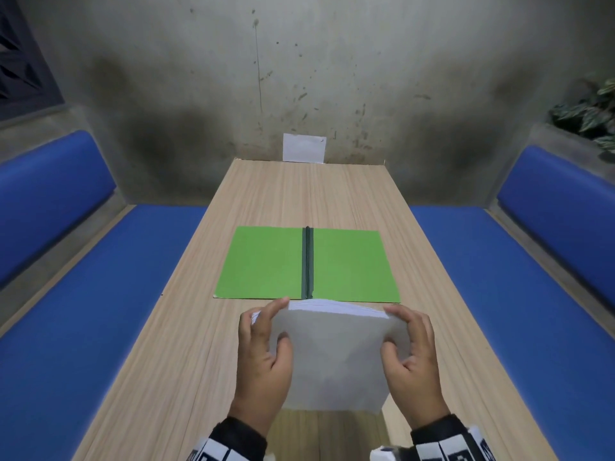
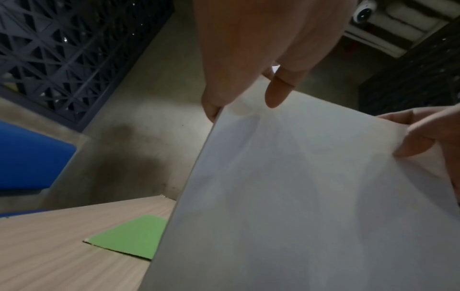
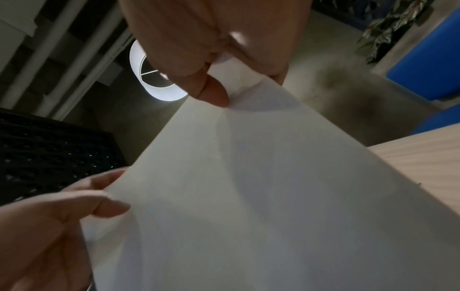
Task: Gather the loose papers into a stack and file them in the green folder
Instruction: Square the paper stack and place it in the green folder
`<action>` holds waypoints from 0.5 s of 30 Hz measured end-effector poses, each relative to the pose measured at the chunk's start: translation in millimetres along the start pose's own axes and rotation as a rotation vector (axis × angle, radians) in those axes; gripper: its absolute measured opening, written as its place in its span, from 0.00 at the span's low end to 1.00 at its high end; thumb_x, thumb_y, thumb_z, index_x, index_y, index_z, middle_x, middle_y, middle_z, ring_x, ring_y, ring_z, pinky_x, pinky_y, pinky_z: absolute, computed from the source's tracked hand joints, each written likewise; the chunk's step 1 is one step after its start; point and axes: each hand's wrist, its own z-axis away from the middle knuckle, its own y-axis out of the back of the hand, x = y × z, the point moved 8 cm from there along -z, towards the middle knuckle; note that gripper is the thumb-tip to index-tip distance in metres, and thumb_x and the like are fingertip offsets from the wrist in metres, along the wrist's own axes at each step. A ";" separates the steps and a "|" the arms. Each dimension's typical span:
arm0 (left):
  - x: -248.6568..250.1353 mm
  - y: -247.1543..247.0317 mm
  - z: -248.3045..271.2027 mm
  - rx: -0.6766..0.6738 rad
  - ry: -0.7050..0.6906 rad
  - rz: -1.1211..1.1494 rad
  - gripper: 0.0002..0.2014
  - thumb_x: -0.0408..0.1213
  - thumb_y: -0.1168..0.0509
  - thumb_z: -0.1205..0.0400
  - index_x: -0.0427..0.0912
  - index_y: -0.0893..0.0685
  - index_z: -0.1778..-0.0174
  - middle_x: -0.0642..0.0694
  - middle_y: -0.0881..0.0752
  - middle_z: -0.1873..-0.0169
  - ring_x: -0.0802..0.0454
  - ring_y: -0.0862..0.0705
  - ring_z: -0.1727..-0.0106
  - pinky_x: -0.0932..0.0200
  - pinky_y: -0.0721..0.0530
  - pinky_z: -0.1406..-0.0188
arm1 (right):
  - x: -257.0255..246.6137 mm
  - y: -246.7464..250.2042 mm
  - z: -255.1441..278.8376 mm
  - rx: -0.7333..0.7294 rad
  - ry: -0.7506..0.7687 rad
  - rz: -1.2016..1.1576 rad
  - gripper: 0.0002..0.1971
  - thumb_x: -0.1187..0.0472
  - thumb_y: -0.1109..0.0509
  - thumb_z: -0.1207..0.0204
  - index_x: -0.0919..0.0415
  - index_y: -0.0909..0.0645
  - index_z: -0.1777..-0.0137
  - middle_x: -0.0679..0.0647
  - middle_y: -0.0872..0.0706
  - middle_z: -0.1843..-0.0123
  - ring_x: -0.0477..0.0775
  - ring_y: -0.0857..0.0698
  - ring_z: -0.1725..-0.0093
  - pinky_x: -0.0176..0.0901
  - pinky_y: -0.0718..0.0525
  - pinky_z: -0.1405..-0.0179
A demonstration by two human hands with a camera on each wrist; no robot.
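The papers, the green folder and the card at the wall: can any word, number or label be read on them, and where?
No text can be read in any view.
Stack of papers, held by the left hand and the right hand: the side in view is blank.
Green folder: plain, no label.
White card at the wall: one small dark mark, too small to read.
Sleeve cuffs: black-and-white pattern, not legible.

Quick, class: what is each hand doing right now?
Left hand: grips the paper stack's left edge.
Right hand: grips the same stack's right edge.
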 end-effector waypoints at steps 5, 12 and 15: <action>-35.2 4.6 -0.3 -0.050 0.247 0.340 0.45 0.27 0.31 0.28 0.84 0.43 0.36 0.40 0.24 0.39 0.45 0.23 0.35 0.46 0.26 0.27 | 31.6 6.5 2.4 -0.080 -0.231 -0.305 0.44 0.78 0.33 0.29 0.21 0.37 0.38 0.52 0.21 0.43 0.53 0.17 0.48 0.43 0.16 0.44; -110.6 -26.0 26.3 -0.390 0.551 0.313 0.21 0.36 0.25 0.42 0.47 0.15 0.53 0.56 0.07 0.64 0.59 0.11 0.61 0.67 0.14 0.66 | 106.6 -22.4 20.7 -0.278 -0.460 -0.238 0.17 0.77 0.28 0.35 0.57 0.19 0.52 0.45 0.08 0.64 0.50 0.14 0.58 0.32 0.16 0.65; -133.2 -34.2 33.2 -0.444 0.624 0.297 0.14 0.29 0.24 0.39 0.41 0.14 0.58 0.57 0.08 0.70 0.67 0.12 0.67 0.71 0.17 0.71 | 141.3 -33.1 26.3 -0.342 -0.554 -0.203 0.16 0.70 0.26 0.44 0.62 0.17 0.54 0.48 0.08 0.67 0.55 0.14 0.58 0.36 0.16 0.64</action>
